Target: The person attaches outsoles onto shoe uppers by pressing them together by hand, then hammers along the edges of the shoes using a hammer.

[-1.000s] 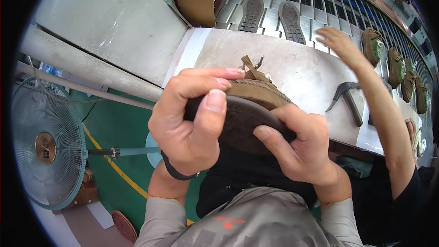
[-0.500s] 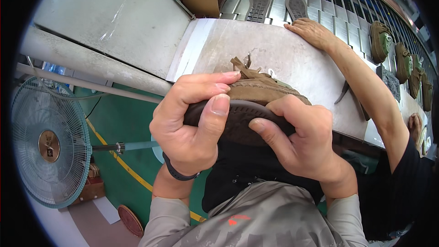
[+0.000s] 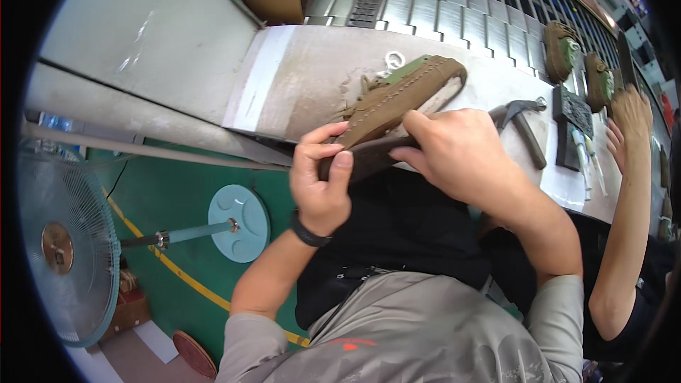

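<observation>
A brown moccasin-style shoe point(image 3: 401, 103) with green lining and a white loop is tilted in front of me, its heel end up and to the right. Along its lower side runs a dark sole point(image 3: 370, 159). A gap shows between upper and sole at the heel, where a pale underside point(image 3: 441, 96) is visible. My left hand point(image 3: 320, 188) is closed on the toe end, fingers on the upper and thumb against the sole. With thumb and bent forefinger, my right hand point(image 3: 461, 152) grips the sole's edge near the middle.
A hammer point(image 3: 526, 131), black textured block point(image 3: 573, 110) and white-handled brushes point(image 3: 590, 159) lie right on the worktable point(image 3: 319, 78). Beyond is a slatted conveyor point(image 3: 454, 18) with shoes. A co-worker's hand point(image 3: 630, 113) holds a dark sole at right. A fan point(image 3: 64, 248) stands left.
The shoe has turned from sole-toward-me to side-on, and a heel gap now shows. My right hand has moved along the sole. The co-worker's arm has withdrawn right with a sole from the conveyor.
</observation>
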`<state>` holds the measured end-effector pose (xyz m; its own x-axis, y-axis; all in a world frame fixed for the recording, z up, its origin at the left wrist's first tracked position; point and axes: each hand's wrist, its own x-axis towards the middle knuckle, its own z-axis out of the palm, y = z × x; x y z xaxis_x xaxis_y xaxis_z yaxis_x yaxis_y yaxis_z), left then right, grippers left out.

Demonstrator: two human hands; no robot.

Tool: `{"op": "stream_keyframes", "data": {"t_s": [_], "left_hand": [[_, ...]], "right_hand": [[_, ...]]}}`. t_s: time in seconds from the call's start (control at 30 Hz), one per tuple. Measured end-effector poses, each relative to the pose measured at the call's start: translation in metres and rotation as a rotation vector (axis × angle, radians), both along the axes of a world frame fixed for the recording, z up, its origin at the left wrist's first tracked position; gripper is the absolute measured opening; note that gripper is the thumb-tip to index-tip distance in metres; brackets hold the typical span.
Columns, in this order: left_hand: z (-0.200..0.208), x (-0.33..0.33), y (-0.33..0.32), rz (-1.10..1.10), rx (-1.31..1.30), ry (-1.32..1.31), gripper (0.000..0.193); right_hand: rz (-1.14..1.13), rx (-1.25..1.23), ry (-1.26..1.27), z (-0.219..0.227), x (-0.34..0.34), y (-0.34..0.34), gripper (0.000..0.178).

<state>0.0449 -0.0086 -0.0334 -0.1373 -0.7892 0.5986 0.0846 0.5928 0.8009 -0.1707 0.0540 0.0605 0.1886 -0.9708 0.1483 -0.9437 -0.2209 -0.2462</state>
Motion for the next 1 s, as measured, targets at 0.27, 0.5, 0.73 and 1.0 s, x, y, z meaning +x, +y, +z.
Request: {"op": "stream_keyframes", "data": {"t_s": [0.27, 0.5, 0.73, 1.0], "left_hand": [[0.071, -0.108, -0.112, -0.384, -0.155, -0.846, 0.078], [0.058, -0.159, -0.134, -0.752, 0.160, -0.950, 0.077], [0.137, -0.078, -0.117, -0.466, -0.223, -0.322, 0.061], [0.132, -0.057, -0.090, -0.184, -0.495, -0.172, 0.047]], "right_hand": [[-0.252, 0.168, -0.123, 0.013, -0.072, 0.066, 0.024], [-0.348, -0.007, -1.137, -0.008, -0.058, 0.077, 0.019], [0.013, -0.654, -1.300, 0.021, -0.010, 0.016, 0.047], [-0.039, -0.933, -0.693, -0.015, 0.041, -0.010, 0.075]]}}
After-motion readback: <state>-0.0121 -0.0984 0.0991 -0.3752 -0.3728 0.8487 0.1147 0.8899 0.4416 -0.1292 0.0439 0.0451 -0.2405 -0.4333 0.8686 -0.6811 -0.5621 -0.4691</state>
